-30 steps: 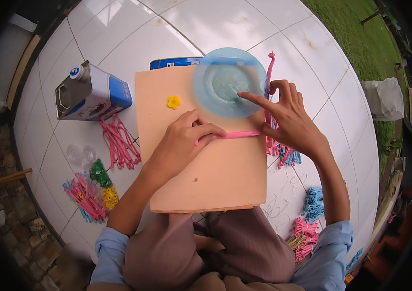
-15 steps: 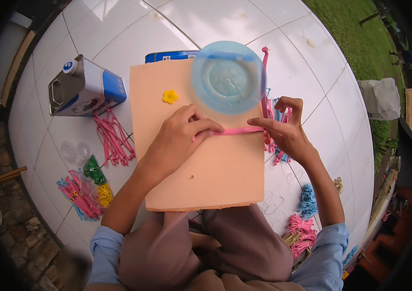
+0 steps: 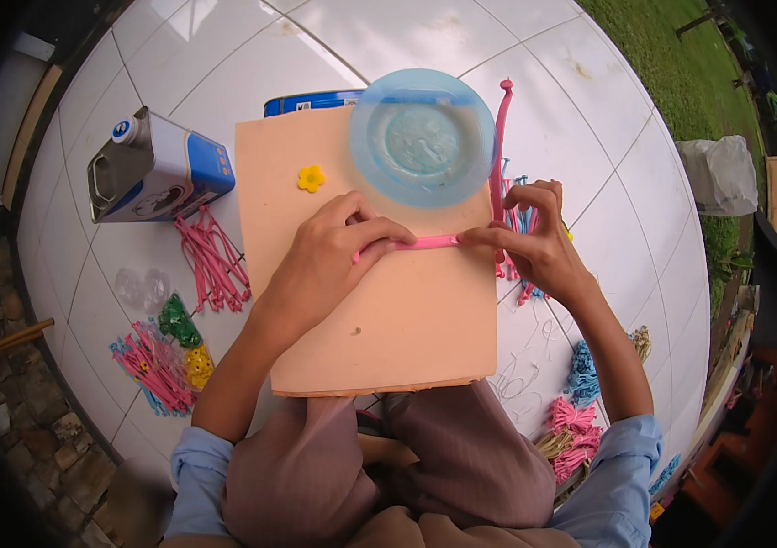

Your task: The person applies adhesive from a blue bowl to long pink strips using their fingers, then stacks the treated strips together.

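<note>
A pink clay-like strip (image 3: 434,242) lies across the peach-coloured board (image 3: 388,342) over my lap. Its left part is pinched between the thumb and fingers of my left hand (image 3: 329,245). My right hand (image 3: 539,239) grips the strip's right end with thumb and forefinger, its other fingers curled up. Beyond the hands, a small yellow flower (image 3: 311,178) sits on the board. A translucent blue plate (image 3: 420,137) covers the board's far right corner. Beside the plate stretches a long pink stick with a knobbed end (image 3: 502,137), its near end partly behind my right hand.
A metal can (image 3: 162,169) stands at the left, with pink sticks (image 3: 212,260) in front. Nearer are bagged pink and blue sticks (image 3: 153,370) and green and yellow packets (image 3: 177,320). Pink bundles (image 3: 574,443) and blue bundles (image 3: 583,374) lie at the right on white tiles.
My right hand has moved slightly left and its thumb and forefinger have closed on the strip's right end. My left hand keeps its pinch. The view has shifted a little.
</note>
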`<state>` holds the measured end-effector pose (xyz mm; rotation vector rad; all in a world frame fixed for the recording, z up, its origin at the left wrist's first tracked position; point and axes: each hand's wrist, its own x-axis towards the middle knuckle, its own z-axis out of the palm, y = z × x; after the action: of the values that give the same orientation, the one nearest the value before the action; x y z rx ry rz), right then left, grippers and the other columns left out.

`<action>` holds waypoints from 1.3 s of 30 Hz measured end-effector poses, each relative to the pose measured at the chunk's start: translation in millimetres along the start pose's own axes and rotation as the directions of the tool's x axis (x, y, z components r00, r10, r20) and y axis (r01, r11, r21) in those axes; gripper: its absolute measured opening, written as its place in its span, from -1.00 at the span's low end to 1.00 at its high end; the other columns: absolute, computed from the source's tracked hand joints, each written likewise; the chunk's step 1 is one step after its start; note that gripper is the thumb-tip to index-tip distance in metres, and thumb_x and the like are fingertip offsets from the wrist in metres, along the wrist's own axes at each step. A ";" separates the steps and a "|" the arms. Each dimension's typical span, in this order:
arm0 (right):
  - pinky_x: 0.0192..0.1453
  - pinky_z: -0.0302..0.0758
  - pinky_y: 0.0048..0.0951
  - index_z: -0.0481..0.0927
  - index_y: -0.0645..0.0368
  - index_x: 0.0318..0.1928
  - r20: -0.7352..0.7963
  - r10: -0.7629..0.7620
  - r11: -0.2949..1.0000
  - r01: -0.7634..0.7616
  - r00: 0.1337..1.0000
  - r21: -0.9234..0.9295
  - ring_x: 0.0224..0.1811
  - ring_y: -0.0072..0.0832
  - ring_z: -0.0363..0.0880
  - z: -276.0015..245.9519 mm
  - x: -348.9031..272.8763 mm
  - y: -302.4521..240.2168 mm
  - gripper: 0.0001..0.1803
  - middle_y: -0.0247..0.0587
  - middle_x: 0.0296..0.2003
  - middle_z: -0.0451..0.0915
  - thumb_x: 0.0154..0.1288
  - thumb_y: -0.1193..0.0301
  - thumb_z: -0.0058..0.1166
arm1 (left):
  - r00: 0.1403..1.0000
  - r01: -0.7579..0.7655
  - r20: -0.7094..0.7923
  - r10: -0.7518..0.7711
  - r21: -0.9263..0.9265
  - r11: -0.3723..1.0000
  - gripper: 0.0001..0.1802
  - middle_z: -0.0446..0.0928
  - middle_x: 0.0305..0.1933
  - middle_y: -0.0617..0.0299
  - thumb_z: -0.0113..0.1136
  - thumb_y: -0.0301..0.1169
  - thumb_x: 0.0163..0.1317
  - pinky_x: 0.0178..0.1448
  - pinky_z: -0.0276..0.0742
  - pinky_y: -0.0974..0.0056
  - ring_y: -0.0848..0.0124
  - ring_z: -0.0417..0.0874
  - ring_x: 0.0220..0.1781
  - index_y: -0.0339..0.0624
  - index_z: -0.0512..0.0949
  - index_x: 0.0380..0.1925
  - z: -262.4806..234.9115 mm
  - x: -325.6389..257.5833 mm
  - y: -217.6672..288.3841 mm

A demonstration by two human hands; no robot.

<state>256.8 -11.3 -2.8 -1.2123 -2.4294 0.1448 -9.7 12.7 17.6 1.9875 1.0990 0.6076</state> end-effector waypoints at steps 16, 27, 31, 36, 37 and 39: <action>-0.10 0.49 -0.47 -0.04 0.07 0.12 -0.056 0.688 0.389 -0.303 0.723 0.870 -0.22 -0.54 0.48 -27.4 -55.7 -57.5 -0.40 -0.20 -0.22 0.42 0.22 0.68 -0.02 | 0.997 -0.047 -0.071 0.018 -0.435 0.899 -0.92 0.56 -0.38 0.30 0.29 -0.55 0.03 -0.19 0.50 0.42 0.54 0.55 -0.37 -0.26 0.61 -0.43 26.5 -18.6 21.5; -0.24 0.56 -0.50 -0.08 0.18 0.09 -0.291 0.492 0.393 0.088 0.821 0.915 -0.23 -0.44 0.55 -164.6 74.4 -216.6 -0.25 -0.10 -0.30 0.47 0.09 0.57 0.24 | 0.934 -0.315 -0.293 0.203 -0.412 0.855 -0.37 0.37 -0.04 0.09 -0.04 0.12 0.26 0.26 0.22 0.22 0.37 0.41 0.06 -0.25 0.28 -0.02 -61.3 -108.3 140.2; -0.29 0.54 -0.50 -0.06 0.22 0.06 -0.320 0.522 0.360 0.136 0.791 0.923 -0.41 -0.45 0.55 -154.7 127.6 -260.0 -0.31 -0.12 -0.36 0.47 0.12 0.53 0.20 | 0.925 -0.225 -0.378 0.034 -0.474 0.851 -0.69 0.44 -0.35 0.20 -0.08 -0.20 0.38 -0.07 0.34 0.28 0.40 0.46 -0.26 -0.27 0.34 -0.19 -95.5 -134.2 166.8; -0.09 0.39 -0.42 0.07 0.22 0.04 -0.423 0.574 0.582 0.013 0.702 0.813 0.00 -0.39 0.33 -66.9 159.0 -296.4 -0.50 -0.06 -0.06 0.29 0.18 0.53 0.04 | 0.438 -0.230 -0.832 0.339 0.261 0.938 -0.78 0.34 -0.25 0.07 0.03 -0.37 0.31 -0.20 0.37 0.21 0.22 0.42 -0.21 -0.36 0.38 -0.27 -170.8 -147.4 108.0; 0.03 0.34 -0.35 0.08 0.23 0.04 -0.488 0.516 0.648 0.053 0.704 0.760 0.03 -0.33 0.33 -44.3 166.2 -301.2 -0.51 -0.06 -0.06 0.30 0.18 0.54 0.02 | 0.422 -0.237 -0.829 0.367 0.290 0.927 -0.77 0.34 -0.25 0.08 0.03 -0.36 0.31 -0.17 0.38 0.23 0.25 0.42 -0.21 -0.36 0.38 -0.26 -182.9 -146.7 86.6; 0.11 0.34 -0.35 0.06 0.21 0.03 -0.369 0.435 0.590 0.050 0.821 0.806 0.06 -0.32 0.39 -4.6 184.6 -318.3 -0.58 0.01 0.07 0.32 0.22 0.59 -0.08 | 0.506 -0.198 -0.819 0.271 0.195 0.961 -0.76 0.39 -0.28 0.10 0.02 -0.32 0.33 -0.24 0.44 0.30 0.32 0.52 -0.27 -0.33 0.38 -0.25 -201.0 -151.8 35.3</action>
<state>-75.0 -62.7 147.8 -0.9054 -1.4118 0.7652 -212.0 -49.6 158.6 1.9162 1.3930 1.8570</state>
